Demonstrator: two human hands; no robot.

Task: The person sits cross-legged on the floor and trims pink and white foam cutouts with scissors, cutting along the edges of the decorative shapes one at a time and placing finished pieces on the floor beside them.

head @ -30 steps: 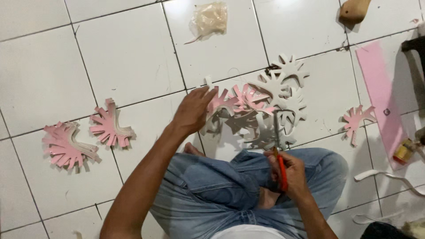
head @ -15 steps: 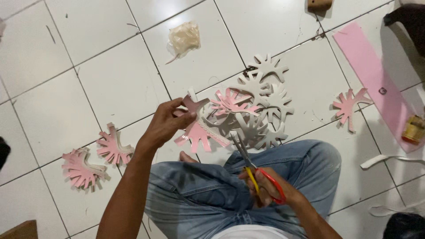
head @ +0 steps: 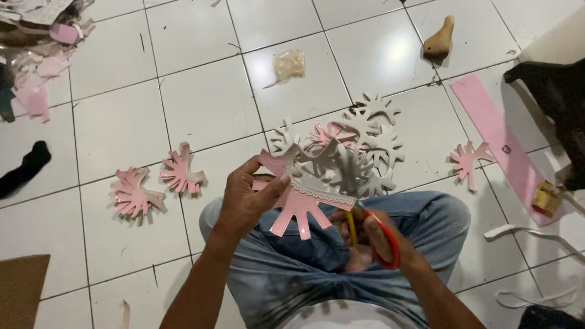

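My left hand (head: 247, 200) grips a pink fan-shaped cutout (head: 298, 206) with a white lace-like band, lifted over my lap. My right hand (head: 381, 239) holds red and yellow-handled scissors (head: 376, 234) just below and to the right of the cutout; the blades are hidden behind it. A heap of white and pink cutouts (head: 356, 143) lies on the white tiled floor (head: 201, 103) just beyond my knees.
Two pink cutouts (head: 152, 186) lie left of my knee, one more (head: 468, 161) to the right. A long pink strip (head: 499, 143), a brass-coloured object (head: 547, 198), a crumpled plastic wrap (head: 287, 64), a tan wooden form (head: 440, 39) and scraps at top left (head: 42, 49) surround me.
My left hand picked a pink cutout off the heap and brought it up over my lap. My right hand with the scissors rose toward it. The view shifted.
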